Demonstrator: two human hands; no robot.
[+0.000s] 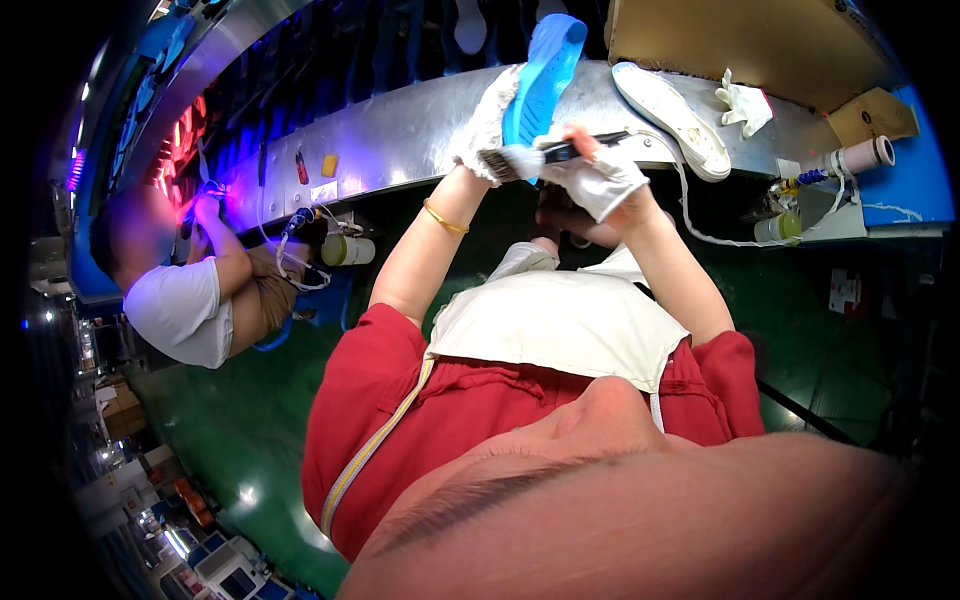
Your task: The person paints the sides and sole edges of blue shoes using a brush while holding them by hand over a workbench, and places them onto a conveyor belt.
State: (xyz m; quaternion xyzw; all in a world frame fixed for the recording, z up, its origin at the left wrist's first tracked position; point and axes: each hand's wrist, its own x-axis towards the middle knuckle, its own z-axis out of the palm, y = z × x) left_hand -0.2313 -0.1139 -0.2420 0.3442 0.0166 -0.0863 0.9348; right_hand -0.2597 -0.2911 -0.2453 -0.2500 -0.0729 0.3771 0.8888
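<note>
Your left hand [487, 125] (gloved) grips the blue sole [543, 72] above the metal bench [400, 130], long axis tilted up-right; your right hand [603, 178] clasps 1 brush [520, 160] against it.

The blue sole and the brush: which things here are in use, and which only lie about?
In use: blue sole in left hand; brush in right hand.
Lying about: white sole, crumpled glove, tape roll on metal bench.

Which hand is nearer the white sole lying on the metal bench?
Right. The right hand, holding the brush, is just left of the white sole; the left hand, gripping the blue sole, is farther left.
</note>
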